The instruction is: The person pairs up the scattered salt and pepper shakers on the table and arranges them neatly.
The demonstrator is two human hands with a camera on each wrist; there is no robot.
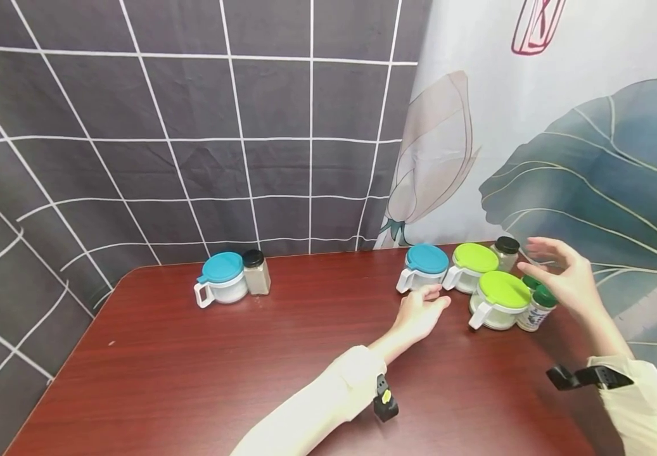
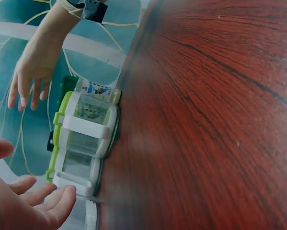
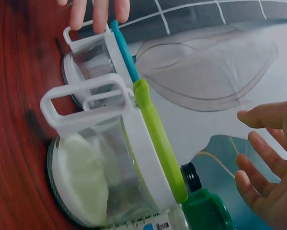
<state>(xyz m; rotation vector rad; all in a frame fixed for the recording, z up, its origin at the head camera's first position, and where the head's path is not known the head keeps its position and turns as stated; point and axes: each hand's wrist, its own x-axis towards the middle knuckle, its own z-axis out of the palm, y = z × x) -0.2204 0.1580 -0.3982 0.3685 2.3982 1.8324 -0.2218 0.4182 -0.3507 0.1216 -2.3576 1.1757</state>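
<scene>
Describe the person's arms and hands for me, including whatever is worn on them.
The left hand and right hand are bare, with no gloves. The left sleeve and right sleeve are plain cream. At the left cuff sits a small, boxy black device with a yellow patch; a black band crosses the right cuff.

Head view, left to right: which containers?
Blue-lidded, white-handled round clear jar, black-capped clear bottle, second blue-lidded jar, rear lime-lidded round clear jar, front lime-lidded jar, front green-capped labelled shaker.
</scene>
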